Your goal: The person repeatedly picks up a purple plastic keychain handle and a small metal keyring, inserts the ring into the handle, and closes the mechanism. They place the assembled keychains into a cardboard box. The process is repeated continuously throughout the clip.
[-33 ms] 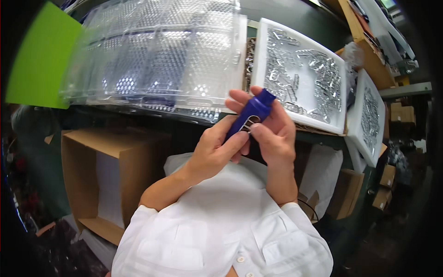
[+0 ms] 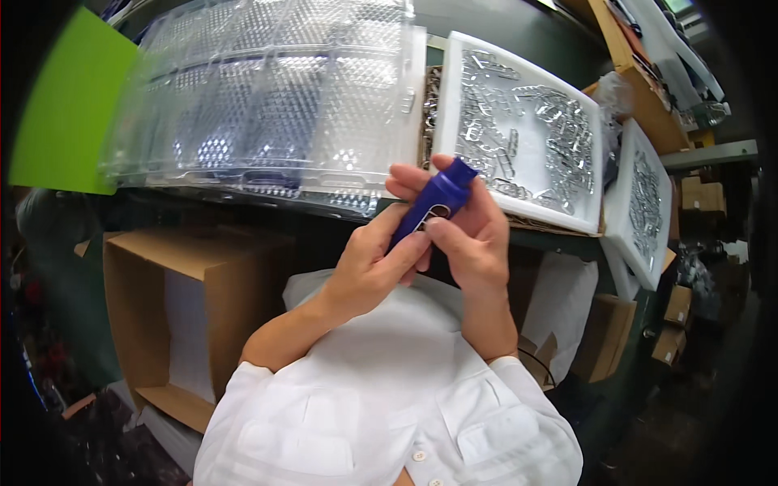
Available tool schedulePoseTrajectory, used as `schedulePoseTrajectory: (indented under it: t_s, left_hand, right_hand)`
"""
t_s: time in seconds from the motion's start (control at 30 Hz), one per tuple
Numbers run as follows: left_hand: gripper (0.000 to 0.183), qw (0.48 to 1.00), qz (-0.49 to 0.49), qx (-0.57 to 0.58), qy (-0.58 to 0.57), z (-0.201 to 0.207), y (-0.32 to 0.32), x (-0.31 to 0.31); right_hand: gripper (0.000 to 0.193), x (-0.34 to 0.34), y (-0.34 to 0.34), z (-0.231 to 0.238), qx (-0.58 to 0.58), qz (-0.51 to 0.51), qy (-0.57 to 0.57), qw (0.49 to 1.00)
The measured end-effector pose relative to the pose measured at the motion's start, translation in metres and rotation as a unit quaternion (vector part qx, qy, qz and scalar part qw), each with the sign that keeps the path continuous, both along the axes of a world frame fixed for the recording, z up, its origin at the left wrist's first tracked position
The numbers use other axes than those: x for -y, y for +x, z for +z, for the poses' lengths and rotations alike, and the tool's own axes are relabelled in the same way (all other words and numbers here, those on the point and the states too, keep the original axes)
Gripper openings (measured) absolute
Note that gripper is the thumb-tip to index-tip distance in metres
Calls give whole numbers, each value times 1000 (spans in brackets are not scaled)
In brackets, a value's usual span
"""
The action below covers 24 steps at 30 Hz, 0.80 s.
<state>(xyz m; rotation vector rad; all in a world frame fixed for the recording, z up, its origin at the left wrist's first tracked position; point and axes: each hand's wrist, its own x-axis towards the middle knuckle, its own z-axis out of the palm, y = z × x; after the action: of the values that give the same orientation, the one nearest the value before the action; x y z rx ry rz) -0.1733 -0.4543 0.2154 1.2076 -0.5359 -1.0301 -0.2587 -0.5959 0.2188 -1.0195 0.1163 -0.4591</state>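
Note:
A dark blue bottle-shaped plastic piece (image 2: 444,193) with a narrower collar at its upper end is tilted up to the right in front of my chest. My left hand (image 2: 365,263) grips its lower part between thumb and fingers. A bent metal wire clip (image 2: 438,211) lies against the side of the piece. The thumb of my right hand (image 2: 482,255) presses at this clip, while its other fingers extend behind the blue piece. Part of the clip and the piece's lower end are hidden by my fingers.
Ahead right, a white foam tray (image 2: 527,206) holds many loose wire clips; a second white tray (image 2: 620,206) of clips leans beside it. Stacked clear plastic trays (image 2: 356,105) fill the left of the bench. An open cardboard box (image 2: 154,251) stands at the lower left.
Both hands and the blue piece sit slightly further left in the picture, as the whole view has shifted a little. My right thumb remains at the clip.

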Motion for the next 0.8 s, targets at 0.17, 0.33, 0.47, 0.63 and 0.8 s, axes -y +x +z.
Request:
schedulePoseTrajectory:
  t_s: [0.17, 0.33, 0.47, 0.63, 0.8]
  left_hand:
    - [27, 999, -13, 23, -18, -12, -5, 4]
    - [28, 998, 10, 50, -25, -17, -13, 6]
    - [31, 997, 3, 66, -36, -25, -13, 5]
    - [28, 999, 11, 36, -34, -26, -13, 7]
    - [17, 995, 45, 86, 3, -26, -13, 7]
  right_hand:
    - [49, -1, -16, 1, -70, -31, -32, 997]
    - [49, -6, -16, -1, -33, -52, -68, 996]
    - [49, -9, -23, 2, -84, -49, -65, 993]
    - [50, -18, -22, -2, -101, -83, -102, 986]
    - [55, -13, -22, -2, -100, -64, -54, 991]
